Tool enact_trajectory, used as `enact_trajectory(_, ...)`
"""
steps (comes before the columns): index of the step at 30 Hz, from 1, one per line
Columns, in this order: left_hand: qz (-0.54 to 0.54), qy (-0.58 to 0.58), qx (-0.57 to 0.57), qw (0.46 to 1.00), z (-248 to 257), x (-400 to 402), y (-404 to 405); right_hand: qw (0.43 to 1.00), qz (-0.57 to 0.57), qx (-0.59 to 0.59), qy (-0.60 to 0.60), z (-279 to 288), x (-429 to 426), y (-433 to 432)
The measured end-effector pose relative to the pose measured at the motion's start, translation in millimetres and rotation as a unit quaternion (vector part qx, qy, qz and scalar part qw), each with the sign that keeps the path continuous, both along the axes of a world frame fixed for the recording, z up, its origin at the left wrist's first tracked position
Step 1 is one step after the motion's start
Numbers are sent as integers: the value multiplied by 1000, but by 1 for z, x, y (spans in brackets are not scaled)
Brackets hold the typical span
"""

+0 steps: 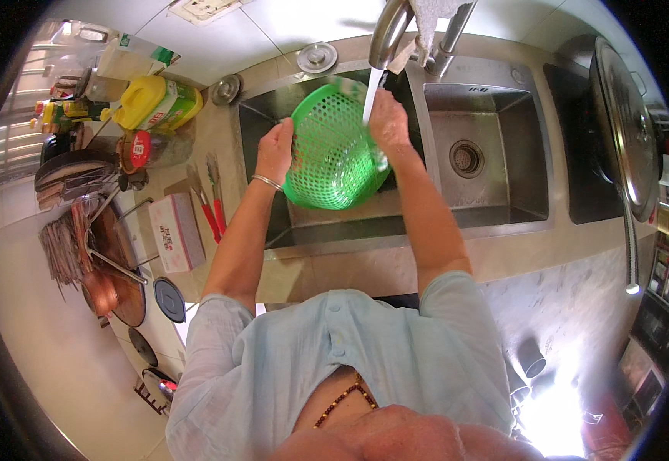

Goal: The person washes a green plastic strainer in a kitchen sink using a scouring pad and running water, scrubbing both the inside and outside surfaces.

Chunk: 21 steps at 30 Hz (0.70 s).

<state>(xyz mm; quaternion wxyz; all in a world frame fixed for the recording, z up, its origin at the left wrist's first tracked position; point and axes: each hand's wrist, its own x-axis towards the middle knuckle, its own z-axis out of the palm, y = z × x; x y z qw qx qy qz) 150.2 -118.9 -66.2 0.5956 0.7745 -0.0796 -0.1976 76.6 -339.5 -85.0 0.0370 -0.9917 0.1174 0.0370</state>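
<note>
A green plastic colander (334,150), tilted on its side, is held over the larger left basin of a steel sink (334,230). My left hand (276,148) grips its left rim, with the thumb on top and the other fingers hidden behind. Water runs from the metal faucet (389,40) down beside my right hand (390,121), which is at the colander's upper right side. That hand's fingers are partly hidden by the stream and blurred, so its hold is unclear.
The smaller basin (495,167) with its drain lies to the right, beside a large metal lid (622,132). At left are red-handled utensils (217,213), a tissue box (177,233) and a yellow jug (150,104). A cloth (426,26) hangs over the faucet.
</note>
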Motion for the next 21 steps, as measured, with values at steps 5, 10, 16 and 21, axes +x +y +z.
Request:
enact_trajectory(5,-55,-30,61,996,14,1,6,920,-157,312,-177,4,-2,-6)
enact_trajectory(10,-113,-160,180,964,37,14,-23,925,51,243,-289,31,-6,59)
enact_trajectory(16,-74,-5,166,983,54,6,-32,819,201,341,-416,55,-15,70)
enact_trajectory(21,-100,-158,148,971,57,-11,-23,879,143,260,-373,59,-31,44)
